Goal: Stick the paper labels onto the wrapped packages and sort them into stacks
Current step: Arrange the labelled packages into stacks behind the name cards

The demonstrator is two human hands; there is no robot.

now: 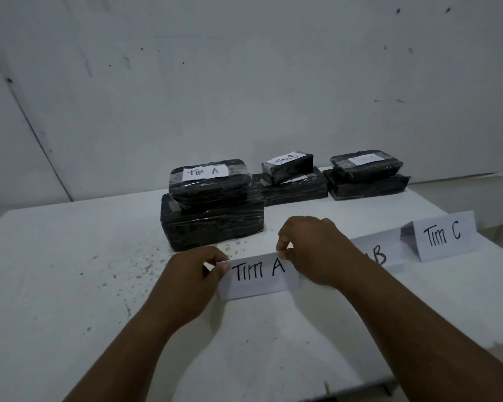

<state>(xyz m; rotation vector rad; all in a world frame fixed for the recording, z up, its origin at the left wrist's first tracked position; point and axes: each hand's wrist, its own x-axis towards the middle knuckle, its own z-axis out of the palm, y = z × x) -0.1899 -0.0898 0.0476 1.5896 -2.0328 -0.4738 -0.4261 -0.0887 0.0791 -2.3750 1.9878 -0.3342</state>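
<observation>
- The left hand [190, 281] pinches the upper left corner of the folded "Tim A" sign [257, 275], thumb on its front face and fingers curled behind it.
- The right hand [314, 250] pinches the sign's upper right corner, fingertips on the top fold.
- This sign stands on the white table [70, 271] near its middle, just in front of the left stack [212, 204].
- The left stack has two black wrapped packages: a large one below and a rounded one above, which bears a paper label [205, 171] reading "Tim A".
- The middle stack [291, 181] sits towards the table's far edge, a small package lying askew on a flatter one; its top label reads "Tim B".
- The right stack [366, 177] stands at the far right of the table, two packages high; its label writing is too faint to read.
- A folded "Tim B" sign [381, 255] stands beside the right hand, which partly hides it.
- A folded "Tim C" sign [443, 236] stands near the table's right edge.
</observation>
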